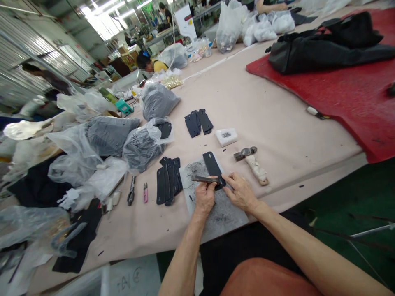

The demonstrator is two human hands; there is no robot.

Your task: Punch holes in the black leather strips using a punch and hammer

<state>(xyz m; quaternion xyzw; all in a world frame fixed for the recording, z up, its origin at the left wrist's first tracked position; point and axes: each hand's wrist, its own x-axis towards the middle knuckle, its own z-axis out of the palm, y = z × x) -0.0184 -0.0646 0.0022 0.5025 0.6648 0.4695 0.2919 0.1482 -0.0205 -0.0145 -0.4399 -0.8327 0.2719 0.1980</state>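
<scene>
My left hand is closed round a slim metal punch, which lies almost level across the near end of a dark flat piece with a slot at its far end. My right hand has its thumb and forefinger on the near end of this piece, close to the punch tip. Under both lies a pale work board marked with dark scuffs. Right of the board rests a ball-peen hammer with a white-wrapped handle. A white block with a dark smudge sits beyond the board.
Stacked dark pieces lie left of the board, more dark pieces farther back. Pink thread snips and a dark-handled tool lie further left, near filled plastic bags. A red mat bears a black bag.
</scene>
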